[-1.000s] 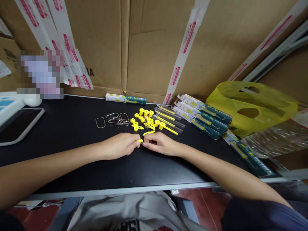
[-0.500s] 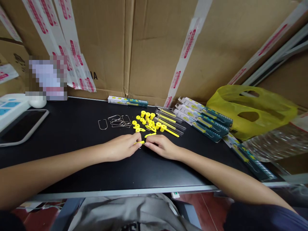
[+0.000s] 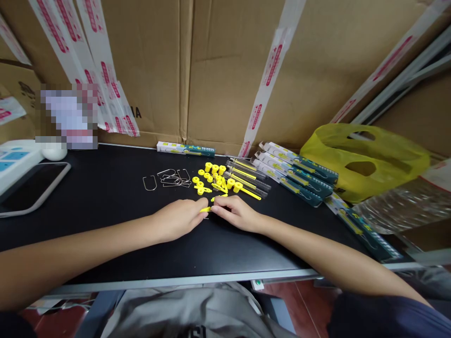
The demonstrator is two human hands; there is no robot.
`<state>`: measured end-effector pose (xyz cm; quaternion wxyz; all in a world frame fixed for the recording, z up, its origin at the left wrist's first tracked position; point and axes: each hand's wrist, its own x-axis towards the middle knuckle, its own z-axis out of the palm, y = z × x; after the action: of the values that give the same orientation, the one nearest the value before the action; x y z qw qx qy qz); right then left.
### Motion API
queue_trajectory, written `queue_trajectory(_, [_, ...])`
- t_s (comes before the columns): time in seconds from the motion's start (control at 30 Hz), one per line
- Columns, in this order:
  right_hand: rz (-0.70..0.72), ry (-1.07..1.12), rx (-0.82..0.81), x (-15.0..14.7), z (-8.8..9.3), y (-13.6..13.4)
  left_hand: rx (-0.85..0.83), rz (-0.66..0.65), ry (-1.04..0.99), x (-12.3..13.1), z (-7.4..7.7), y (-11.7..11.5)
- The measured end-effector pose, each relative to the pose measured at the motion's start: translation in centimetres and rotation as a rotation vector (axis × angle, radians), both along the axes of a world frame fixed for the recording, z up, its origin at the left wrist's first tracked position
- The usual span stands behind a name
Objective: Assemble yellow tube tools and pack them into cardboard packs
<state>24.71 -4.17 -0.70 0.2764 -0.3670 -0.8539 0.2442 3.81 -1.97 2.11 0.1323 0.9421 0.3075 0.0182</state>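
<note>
Both hands at frame centre, over the black surface [image 3: 148, 260]. Left hand [image 3: 181, 218]: grip closed, fingertips pinched on a small yellow piece [image 3: 205, 210]. Right hand [image 3: 241, 213]: fingertips drawn together at the piece's right end; cannot tell if that grip has hold of anything.

Change over the last second is slight. Piece remains between the hands; right hand now overlaps the near edge of a loose clip [image 3: 219, 197], which lay clearer of it earlier. Yellow parts [image 3: 215, 169], just above centre, and wires [image 3: 176, 178], left of them, lie as they did. My reading: effort is all on this one piece, fine fingertip adjustment, nothing fresh drawn from the heap.

Tubes [image 3: 251, 180] and boxes [image 3: 294, 171] right of centre, untouched.
</note>
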Motion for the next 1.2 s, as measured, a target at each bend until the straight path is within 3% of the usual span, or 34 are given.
queue_trajectory(0.7, [-0.064, 0.064, 0.006, -0.7, -0.1, -0.6, 0.142, 0.043, 0.182, 0.5, 0.0, -1.1])
queue_trajectory(0.93, [0.033, 0.053, -0.134, -0.2, 0.4, 0.0, 0.120, 0.030, 0.157, 0.5, 0.2, -0.8])
queue_trajectory(1.2, [0.067, 0.079, -0.138, 0.1, 0.4, -0.1, 0.115, 0.035, 0.157, 0.4, 0.0, -0.6])
